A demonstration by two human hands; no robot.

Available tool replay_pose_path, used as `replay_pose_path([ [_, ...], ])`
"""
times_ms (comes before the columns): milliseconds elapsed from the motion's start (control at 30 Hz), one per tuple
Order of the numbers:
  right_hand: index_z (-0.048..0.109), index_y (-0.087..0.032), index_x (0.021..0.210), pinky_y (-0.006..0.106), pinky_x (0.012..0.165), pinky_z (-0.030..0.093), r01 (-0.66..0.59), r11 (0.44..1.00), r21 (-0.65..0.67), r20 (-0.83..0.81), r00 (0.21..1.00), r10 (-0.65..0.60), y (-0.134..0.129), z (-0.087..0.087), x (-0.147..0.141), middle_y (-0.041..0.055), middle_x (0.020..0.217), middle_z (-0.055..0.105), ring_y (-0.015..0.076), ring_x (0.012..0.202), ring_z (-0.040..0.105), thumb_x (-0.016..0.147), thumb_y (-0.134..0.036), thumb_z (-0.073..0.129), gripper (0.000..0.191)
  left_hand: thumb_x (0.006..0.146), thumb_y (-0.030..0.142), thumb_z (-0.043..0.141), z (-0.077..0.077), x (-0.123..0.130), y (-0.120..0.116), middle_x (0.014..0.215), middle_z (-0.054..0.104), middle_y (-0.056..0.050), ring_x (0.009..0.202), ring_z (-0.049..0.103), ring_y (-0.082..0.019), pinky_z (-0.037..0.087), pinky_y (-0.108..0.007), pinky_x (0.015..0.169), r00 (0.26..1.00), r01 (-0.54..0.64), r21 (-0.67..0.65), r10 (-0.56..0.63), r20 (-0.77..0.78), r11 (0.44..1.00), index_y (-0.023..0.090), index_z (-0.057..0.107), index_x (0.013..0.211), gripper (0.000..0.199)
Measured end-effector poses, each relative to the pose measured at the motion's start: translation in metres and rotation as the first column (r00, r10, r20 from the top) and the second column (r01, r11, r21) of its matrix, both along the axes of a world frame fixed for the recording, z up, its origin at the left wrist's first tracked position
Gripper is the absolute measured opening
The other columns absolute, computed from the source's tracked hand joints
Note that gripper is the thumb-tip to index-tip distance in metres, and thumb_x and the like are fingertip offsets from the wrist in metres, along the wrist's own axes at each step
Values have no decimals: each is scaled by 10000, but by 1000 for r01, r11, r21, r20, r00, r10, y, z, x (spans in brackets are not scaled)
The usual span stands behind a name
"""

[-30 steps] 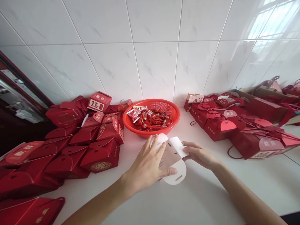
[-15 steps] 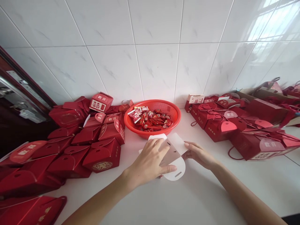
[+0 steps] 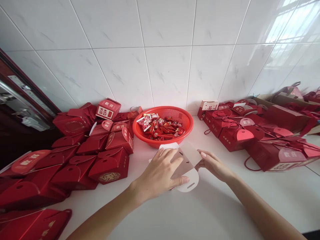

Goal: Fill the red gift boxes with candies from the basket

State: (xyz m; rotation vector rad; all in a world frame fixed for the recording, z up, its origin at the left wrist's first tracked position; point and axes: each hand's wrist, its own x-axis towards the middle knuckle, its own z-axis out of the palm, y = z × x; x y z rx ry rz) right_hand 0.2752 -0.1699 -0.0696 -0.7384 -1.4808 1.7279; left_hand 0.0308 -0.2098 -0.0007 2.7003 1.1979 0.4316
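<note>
A partly folded paper gift box (image 3: 188,181), its pale inner faces and a rounded, slotted flap showing, sits on the white counter in front of me. Across its left side lies my left hand (image 3: 162,171), thumb along the near flap and fingers over the far side, gripping it. My right hand (image 3: 212,164) has thumb and fingers closed on the right-hand flap (image 3: 191,154), which stands up. The right hand's lower fingers are partly hidden behind the box. Just beyond is a red plastic basket (image 3: 188,121) of wrapped candies (image 3: 165,128).
Red folded gift boxes (image 3: 108,165) crowd the counter on my left. More red boxes with cord handles (image 3: 230,135) stand on the right. White wall tiles (image 3: 167,73) rise behind, and a dark door with a metal handle (image 3: 7,98) is at the far left.
The box's right-hand flap has tilted up a little more, with my right hand on it. My left hand stays on the box, and the view has shifted slightly.
</note>
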Motion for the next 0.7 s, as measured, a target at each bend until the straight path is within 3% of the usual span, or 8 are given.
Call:
replay_pose_path([
  [200, 651, -175, 940, 368, 785, 514, 20, 1000, 10, 16, 1000, -20, 0, 2, 0, 64, 805, 706, 197, 728, 662, 931, -590, 582, 421, 952, 428, 612, 8, 1, 0, 1315, 657, -59, 1280, 546, -277, 456, -440, 1072, 996, 23, 21, -25, 90, 1000, 260, 666, 1268, 362],
  [367, 637, -176, 958, 367, 745, 507, 59, 998, 0, 9, 998, -59, 0, 4, -1, 63, 772, 718, 201, 689, 669, 910, -599, 607, 427, 1002, 311, 523, 12, -3, 2, 1218, 716, -32, 1198, 627, -219, 497, -379, 1037, 978, 43, 88, -60, 199, 995, 264, 714, 1168, 257],
  [433, 642, -177, 951, 362, 723, 502, 81, 997, -4, 5, 997, -81, 1, 4, 0, 61, 757, 717, 203, 679, 670, 907, -608, 604, 435, 1011, 325, 500, 18, -8, 8, 1199, 728, -37, 1166, 648, -206, 515, -352, 1013, 964, 12, 69, -29, 263, 998, 251, 729, 1134, 270],
  [533, 648, -182, 922, 345, 702, 492, 133, 991, -10, 9, 991, -133, 2, 2, 0, 49, 722, 705, 189, 663, 649, 893, -622, 615, 443, 998, 389, 493, 33, -21, 31, 1193, 734, -53, 1142, 662, -211, 522, -340, 1001, 930, -122, -17, 120, 347, 992, 216, 738, 1102, 318],
  [600, 654, -180, 910, 336, 699, 486, 155, 988, -11, 15, 988, -155, 3, 0, 1, 45, 711, 699, 178, 660, 630, 887, -622, 625, 443, 980, 413, 477, 44, -30, 56, 1221, 729, -55, 1144, 664, -227, 523, -347, 990, 922, -248, -98, 266, 281, 964, 208, 723, 1145, 360],
  [700, 660, -179, 905, 332, 698, 483, 168, 986, -10, 19, 986, -168, 3, -1, 0, 42, 708, 695, 169, 654, 613, 883, -615, 634, 437, 972, 428, 423, 54, -37, 99, 1257, 714, -80, 1174, 655, -246, 512, -337, 965, 918, -397, -242, 383, -104, 885, 199, 620, 1337, 474],
])
